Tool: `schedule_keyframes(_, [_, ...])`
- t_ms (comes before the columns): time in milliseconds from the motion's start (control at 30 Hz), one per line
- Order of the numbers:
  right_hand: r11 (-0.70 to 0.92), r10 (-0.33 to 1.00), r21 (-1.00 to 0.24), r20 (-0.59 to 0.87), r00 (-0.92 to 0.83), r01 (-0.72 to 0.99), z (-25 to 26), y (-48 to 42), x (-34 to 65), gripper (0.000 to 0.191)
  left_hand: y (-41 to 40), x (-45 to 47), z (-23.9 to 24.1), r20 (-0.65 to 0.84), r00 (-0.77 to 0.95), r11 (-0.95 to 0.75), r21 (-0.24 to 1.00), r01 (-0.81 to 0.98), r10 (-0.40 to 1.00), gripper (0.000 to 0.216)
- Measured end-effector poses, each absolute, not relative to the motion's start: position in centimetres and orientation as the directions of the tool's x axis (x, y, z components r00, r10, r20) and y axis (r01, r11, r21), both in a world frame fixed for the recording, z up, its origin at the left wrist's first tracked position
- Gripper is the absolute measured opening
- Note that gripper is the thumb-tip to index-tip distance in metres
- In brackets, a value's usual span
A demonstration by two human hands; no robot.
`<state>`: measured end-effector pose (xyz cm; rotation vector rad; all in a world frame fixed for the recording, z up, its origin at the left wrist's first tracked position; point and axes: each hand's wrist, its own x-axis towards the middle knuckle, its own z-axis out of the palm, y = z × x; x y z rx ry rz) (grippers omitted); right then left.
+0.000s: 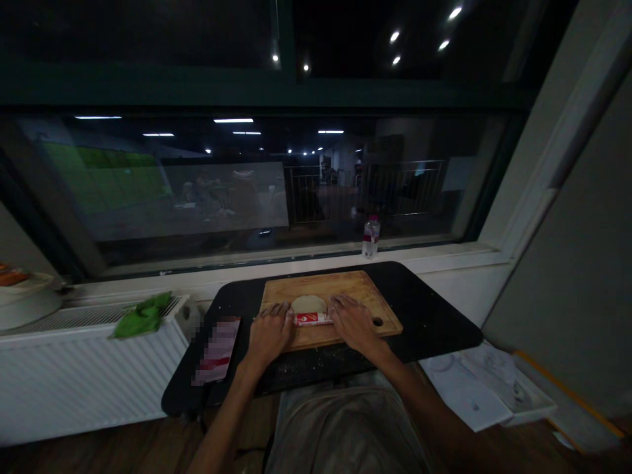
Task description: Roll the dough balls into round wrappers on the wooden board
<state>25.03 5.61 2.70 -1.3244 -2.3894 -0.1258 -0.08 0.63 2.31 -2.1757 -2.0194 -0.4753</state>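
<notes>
- Holding a red-and-white rod (313, 319) crosswise, one hand per end. Only the middle shows; both ends are covered by fingers.
- Left hand (273, 327): fingers curled over the rod's left end. Can't tell if the thumb wraps underneath.
- Right hand (352, 320): same on the right end, fingers bent and close together, whitish marks on them. Underside of the grip hidden.
- Pale, rounded dough sheet (309, 303): between the hands, on the far side of the rod; its near edge meets the rod in this view.
- All of it on a wooden board (345, 283), with a dark hole near its right corner.
- Board lies on a black table (419, 303) with rounded corners. White specks scattered along the near edge.
- Pinkish flat item (220, 352) on the table, left of the board and apart from it; partly pixelated, can't read it.
- Clear bottle (370, 238), reddish cap and label, upright on the windowsill (424, 255) behind the table.
- Green cloth (143, 317) on the white radiator (93, 385), left.
- White box (528, 403) low down, right of the table; contents unclear.
</notes>
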Motion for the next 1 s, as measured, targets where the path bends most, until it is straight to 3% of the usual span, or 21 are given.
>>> schedule_keyframes(500, [0.536, 0.797, -0.08, 0.378, -0.472, 0.841, 3.2, 9.1, 24.1, 0.048, 2.9, -0.4, 2.6, 0.289, 0.03, -0.066, 0.116, 0.991, 0.957, 0.057])
schedule_keyframes(833, [0.489, 0.853, -0.129, 0.279, -0.442, 0.863, 4.4, 13.2, 22.8, 0.054, 6.5, -1.3, 4.7, 0.132, 0.127, -0.119, -0.068, 0.991, 0.983, 0.057])
schedule_keyframes(1000, [0.477, 0.855, -0.086, 0.277, -0.439, 0.875, 4.8, 14.4, 22.6, 0.05, 8.0, -1.7, 4.8, 0.143, 0.104, -0.102, -0.018, 0.995, 0.984, 0.057])
